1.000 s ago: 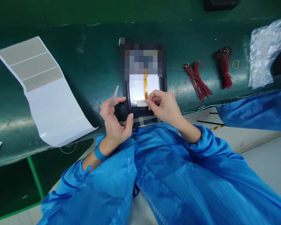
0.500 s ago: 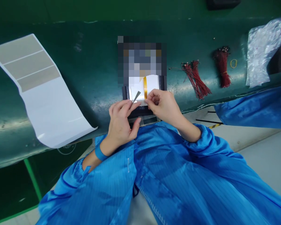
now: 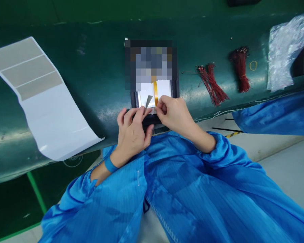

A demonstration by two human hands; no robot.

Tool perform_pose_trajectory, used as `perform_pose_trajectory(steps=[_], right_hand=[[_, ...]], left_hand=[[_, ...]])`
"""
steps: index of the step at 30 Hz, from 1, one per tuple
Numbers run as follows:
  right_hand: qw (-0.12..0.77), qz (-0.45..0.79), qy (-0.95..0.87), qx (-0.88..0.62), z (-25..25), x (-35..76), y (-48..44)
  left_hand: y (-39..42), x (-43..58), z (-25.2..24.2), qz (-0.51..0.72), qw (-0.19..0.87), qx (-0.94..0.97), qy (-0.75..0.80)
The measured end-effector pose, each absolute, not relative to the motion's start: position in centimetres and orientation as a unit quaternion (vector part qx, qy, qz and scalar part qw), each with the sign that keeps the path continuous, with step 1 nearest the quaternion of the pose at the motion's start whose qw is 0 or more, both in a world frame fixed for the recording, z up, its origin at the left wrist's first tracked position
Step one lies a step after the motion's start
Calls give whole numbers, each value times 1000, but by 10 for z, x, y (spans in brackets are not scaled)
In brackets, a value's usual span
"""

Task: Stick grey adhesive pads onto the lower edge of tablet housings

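Note:
A black-framed device lies in front of me, its upper part pixelated. Its lower part shows a white panel with a narrow amber strip running down it. My left hand rests over the device's lower left edge, with a small grey tapered strip sticking up from between its fingers. The thumb stands apart from the other fingers. My right hand is closed in a pinch at the lower end of the amber strip. What its fingertips hold is too small to make out.
A white sheet with grey panels lies on the green table at left, curling over the front edge. At right are bundles of dark red wires, a yellow rubber band and a clear plastic bag. Blue cloth shows beyond.
Both hands stay at the device's lower edge, with only slight finger shifts. The grey strip stands a little more upright. The whole view has shifted slightly.

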State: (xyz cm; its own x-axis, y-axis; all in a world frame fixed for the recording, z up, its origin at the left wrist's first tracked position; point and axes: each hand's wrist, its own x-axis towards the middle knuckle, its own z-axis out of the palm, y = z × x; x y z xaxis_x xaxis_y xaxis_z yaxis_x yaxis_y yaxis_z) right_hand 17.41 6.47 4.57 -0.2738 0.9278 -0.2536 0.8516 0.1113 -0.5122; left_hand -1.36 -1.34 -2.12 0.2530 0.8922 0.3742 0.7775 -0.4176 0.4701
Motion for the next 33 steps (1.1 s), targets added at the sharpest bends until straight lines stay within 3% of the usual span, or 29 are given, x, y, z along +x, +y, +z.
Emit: perform_pose_trajectory(steps=[3,10,21,27,33], right_hand=[[32,202,-772,-602,45,184,63],[148,86,-895,-413,17,224,46],[154,75,-900,-402,2,246,38],[254,51,-797,-546,0,300,92],[221,47,-787,-574,-5,299,159]], left_hand=[[-16,-12,-21,307,74,790,525],[-23,-23,-17,252,61,817,515],[-14,-48,-20,224,46,883,411],[-8,-51,-17,230,74,878,414],[-2,-37,-8,326,121,811,471]])
